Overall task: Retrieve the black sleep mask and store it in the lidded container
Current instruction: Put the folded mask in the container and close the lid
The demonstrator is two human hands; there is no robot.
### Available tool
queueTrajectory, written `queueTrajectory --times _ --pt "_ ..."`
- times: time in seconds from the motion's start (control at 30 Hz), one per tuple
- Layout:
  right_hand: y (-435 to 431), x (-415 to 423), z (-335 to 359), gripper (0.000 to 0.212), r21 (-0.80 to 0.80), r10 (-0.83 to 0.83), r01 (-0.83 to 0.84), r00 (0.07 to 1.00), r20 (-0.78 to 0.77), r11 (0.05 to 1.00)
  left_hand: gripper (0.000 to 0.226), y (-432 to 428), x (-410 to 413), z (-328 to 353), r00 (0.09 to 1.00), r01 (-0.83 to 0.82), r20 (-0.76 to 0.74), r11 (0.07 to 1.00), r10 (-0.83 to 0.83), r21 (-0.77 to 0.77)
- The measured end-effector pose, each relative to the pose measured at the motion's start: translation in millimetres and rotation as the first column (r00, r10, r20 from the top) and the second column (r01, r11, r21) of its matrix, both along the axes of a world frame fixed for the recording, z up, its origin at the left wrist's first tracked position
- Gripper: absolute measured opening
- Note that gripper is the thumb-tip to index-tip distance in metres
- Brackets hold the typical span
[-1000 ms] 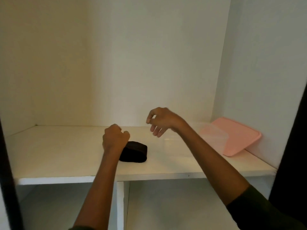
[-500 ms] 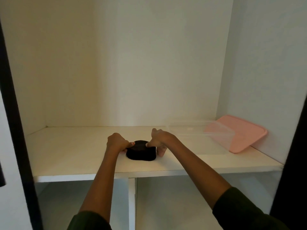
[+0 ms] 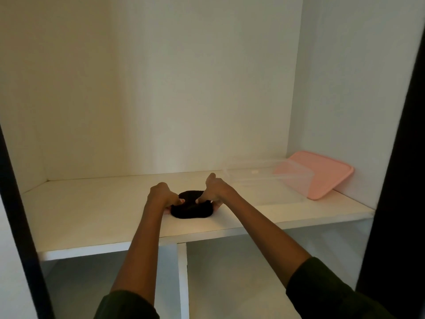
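Hands: our left hand (image 3: 161, 195) and right hand (image 3: 217, 191) pinched the sleep mask (image 3: 192, 207) on the shelf (image 3: 92, 215).
Left: lifting it into the open container (image 3: 271, 180); fitting the pink lid (image 3: 322, 176).

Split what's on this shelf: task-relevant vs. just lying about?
Part of the job:
- black sleep mask, pinched at its sides by the left hand and right hand
- clear container, open, right of the mask
- pink lid, propped against the right wall behind the container

Not part of the job:
- nothing loose; only the white shelf itself
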State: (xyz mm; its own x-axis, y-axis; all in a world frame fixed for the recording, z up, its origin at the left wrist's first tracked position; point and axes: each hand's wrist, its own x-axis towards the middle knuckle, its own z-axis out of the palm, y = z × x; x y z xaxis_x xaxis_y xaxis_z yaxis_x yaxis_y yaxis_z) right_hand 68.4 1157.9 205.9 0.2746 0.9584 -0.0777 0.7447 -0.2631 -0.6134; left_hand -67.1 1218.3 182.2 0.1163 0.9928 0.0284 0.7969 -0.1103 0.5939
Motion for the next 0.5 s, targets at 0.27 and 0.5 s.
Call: queueTrajectory --times 0.27,0.5 --pt "-4.8 3.9 5.0 0.068 0.346 0.085 0.026 0.949 -0.303 0.938 0.006 3.1 -4.3 3.0 0.780 0.145 0.625 0.977 -0.014 -0.159" --pt "-15.7 33.5 43.2 0.064 0.500 0.169 0.020 0.929 -0.330 0.866 0.053 4.9 3.0 16.9 0.360 0.354 0.933 0.927 -0.017 -0.120"
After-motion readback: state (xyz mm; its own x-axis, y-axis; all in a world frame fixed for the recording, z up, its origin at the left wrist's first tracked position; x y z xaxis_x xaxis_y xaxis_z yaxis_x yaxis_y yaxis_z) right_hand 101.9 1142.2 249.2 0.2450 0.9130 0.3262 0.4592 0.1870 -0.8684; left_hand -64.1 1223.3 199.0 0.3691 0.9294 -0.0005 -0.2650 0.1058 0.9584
